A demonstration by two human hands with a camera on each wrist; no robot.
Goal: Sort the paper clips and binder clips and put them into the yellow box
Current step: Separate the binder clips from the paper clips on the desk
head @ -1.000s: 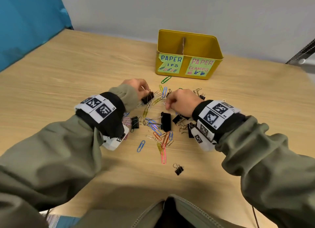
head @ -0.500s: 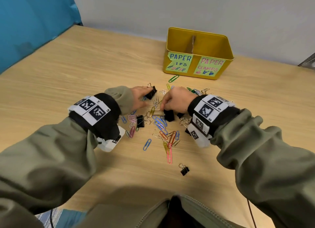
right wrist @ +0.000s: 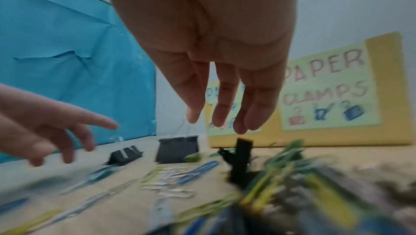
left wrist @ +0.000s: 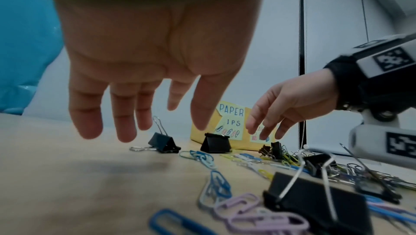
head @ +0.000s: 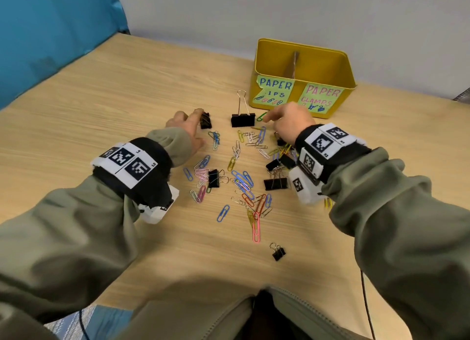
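Observation:
The yellow box (head: 340, 67) stands at the back of the table, with a divider and the front labels PAPER CLIPS (left) and PAPER CLAMPS (right). Before it lies a scatter of coloured paper clips (head: 244, 182) and black binder clips (head: 276, 184). My left hand (head: 195, 116) hovers open, fingers straight, just behind a small binder clip (head: 205, 121) (left wrist: 164, 143). My right hand (head: 269, 117) is open too, its fingertips by a green paper clip (head: 261, 116) and a large upright binder clip (head: 243, 119) (right wrist: 178, 151). Neither hand holds anything.
A lone binder clip (head: 278, 253) lies near the front edge of the wooden table (head: 101, 105), close to a long pink paper clip (head: 256, 227). A blue sheet (head: 50, 29) hangs at the left and a pale wall rises behind the box.
Both hands have moved forward toward the box and opened. The small binder clip and the large one that they carried now lie apart from the pile, near the box.

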